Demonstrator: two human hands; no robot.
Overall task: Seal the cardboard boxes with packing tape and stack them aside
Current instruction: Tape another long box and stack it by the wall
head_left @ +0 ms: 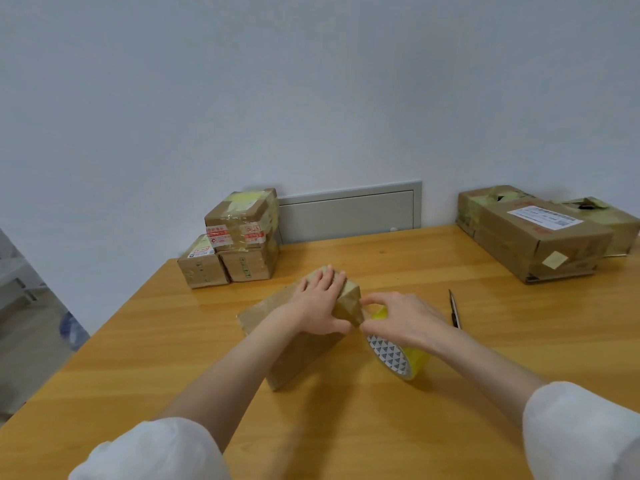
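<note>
A long brown cardboard box (304, 355) lies at an angle in the middle of the wooden table. My left hand (320, 303) rests flat on its top near the far end, fingers straight. At that end face my right hand (401, 320) grips a roll of yellowish packing tape (398, 355), which stands on edge beside the box, thumb and fingers close to the box's corner. A stack of three taped boxes (235, 240) stands at the back left against the wall.
Black-handled scissors (455, 310) lie on the table to the right of my right hand. Two larger taped boxes (530, 233) sit at the back right. The table's left edge (104, 327) drops off to the floor.
</note>
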